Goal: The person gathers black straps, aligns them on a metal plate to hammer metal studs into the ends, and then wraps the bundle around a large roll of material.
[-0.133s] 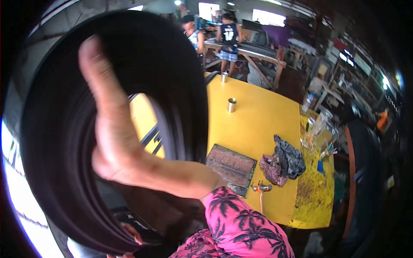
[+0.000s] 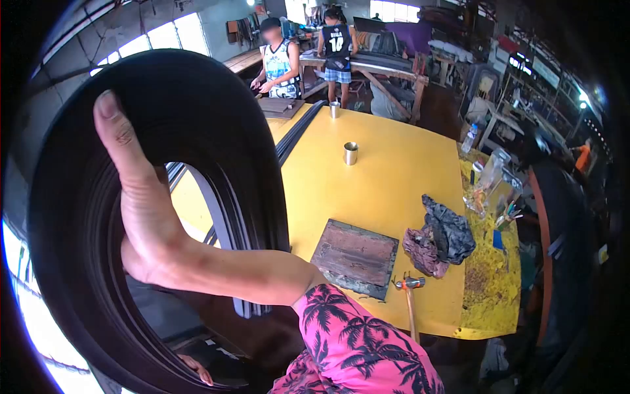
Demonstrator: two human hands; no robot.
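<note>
A thick stack of long black strips (image 2: pixel 190 98), which look like leather, bends over in a big loop on the left. My right hand (image 2: pixel 147 210) reaches across from a pink palm-print sleeve and grips the stack, its thumb pointing up along the strips; the other fingers are hidden. Several strip ends hang below the right side of the loop. Low in the view, my left hand (image 2: pixel 195 369) shows only a few fingers at the lower end of the stack, which hides most of it.
A yellow-topped table (image 2: pixel 407 164) carries metal cups (image 2: pixel 351 153), a worn board (image 2: pixel 354 257), a hammer (image 2: pixel 411 295), crumpled dark cloth (image 2: pixel 449 230) and more black strips (image 2: pixel 298 131). Two people (image 2: pixel 279 62) stand beyond it at benches. A clear bottle (image 2: pixel 469 138) stands at the right edge.
The looped stack and my right hand have shifted left and slightly down in view. More of the person in the cap and of the hanging strip ends now shows.
</note>
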